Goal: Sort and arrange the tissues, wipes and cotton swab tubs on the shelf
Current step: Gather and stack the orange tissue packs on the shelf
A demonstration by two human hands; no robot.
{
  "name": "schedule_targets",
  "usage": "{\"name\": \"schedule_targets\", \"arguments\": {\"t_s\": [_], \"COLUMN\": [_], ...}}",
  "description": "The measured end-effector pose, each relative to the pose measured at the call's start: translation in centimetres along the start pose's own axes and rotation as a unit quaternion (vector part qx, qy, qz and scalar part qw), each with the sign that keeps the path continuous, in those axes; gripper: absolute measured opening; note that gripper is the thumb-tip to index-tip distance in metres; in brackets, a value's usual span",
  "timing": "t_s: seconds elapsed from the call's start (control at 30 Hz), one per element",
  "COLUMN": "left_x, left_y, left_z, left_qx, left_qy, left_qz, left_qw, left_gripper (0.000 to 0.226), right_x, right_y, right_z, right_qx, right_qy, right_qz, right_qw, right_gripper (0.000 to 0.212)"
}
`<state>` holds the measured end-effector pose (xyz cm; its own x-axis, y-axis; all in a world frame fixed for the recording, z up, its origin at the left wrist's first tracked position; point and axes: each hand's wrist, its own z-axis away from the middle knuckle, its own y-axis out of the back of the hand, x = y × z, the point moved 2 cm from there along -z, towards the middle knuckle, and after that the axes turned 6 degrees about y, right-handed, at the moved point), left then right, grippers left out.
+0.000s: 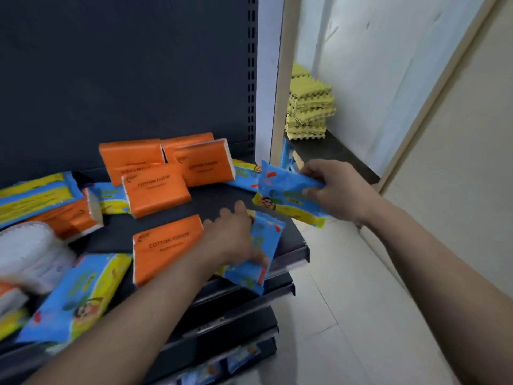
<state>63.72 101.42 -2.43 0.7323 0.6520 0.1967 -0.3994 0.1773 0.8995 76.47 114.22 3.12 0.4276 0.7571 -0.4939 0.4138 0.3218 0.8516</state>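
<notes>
Light is soft and even, brightest off the pale wall (388, 79) to my right, while the dark back panel (125, 65) stays dim. My left hand (236, 240) smears with motion blur (fingertips especially). Edges bow from wide-angle distortion.

The shelf (222, 195) is seen to be of dark, matt painted metal, with a perforated upright at its back. The orange tissue packs (158, 190) are wrapped in smooth plastic film with a slight sheen. The blue and yellow wipes packs (288, 190) are covered in glossy printed plastic, creased where gripped. The yellow egg trays (309, 107) look like rough moulded paper pulp. The floor (347, 301) is tiled, smooth and pale.
</notes>
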Motion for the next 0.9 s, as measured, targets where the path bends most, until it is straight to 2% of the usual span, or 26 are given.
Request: {"name": "schedule_targets", "arguments": {"t_s": [0.07,0.17,0.23,0.37,0.5,0.63,0.9], "left_x": [0.9,1.0,0.2,-3.2,-8.2,-13.4,-24.5], "left_y": [-0.1,0.4,1.6,4.7,6.2,5.6,2.5], "left_z": [0.5,1.2,2.4,6.3,10.5,15.4,26.9], "left_qx": [0.011,0.073,0.117,0.211,0.29,0.347,0.388], "left_qy": [0.007,0.001,0.018,0.071,0.135,0.19,0.281], "left_qz": [0.074,0.113,0.164,0.254,0.315,0.329,0.346], "left_qw": [0.997,0.991,0.979,0.941,0.894,0.858,0.807], "left_gripper": [0.099,0.048,0.037,0.027,0.028,0.028,0.032], "right_x": [0.5,0.9,0.7,-1.9,-6.0,-11.6,-27.1], "right_y": [0.5,0.9,1.0,0.6,-0.3,-2.6,-10.0], "right_z": [-0.2,-0.8,-1.4,-2.7,-3.3,-3.6,-1.7], "right_qx": [0.001,0.012,0.02,0.007,-0.02,-0.047,-0.074], "right_qy": [0.014,0.03,0.049,0.115,0.19,0.264,0.397], "right_qz": [0.01,0.002,-0.002,-0.017,-0.028,-0.034,-0.068], "right_qw": [1.0,0.999,0.999,0.993,0.981,0.963,0.912], "right_gripper": [0.022,0.023,0.022,0.023,0.023,0.019,0.023]}}
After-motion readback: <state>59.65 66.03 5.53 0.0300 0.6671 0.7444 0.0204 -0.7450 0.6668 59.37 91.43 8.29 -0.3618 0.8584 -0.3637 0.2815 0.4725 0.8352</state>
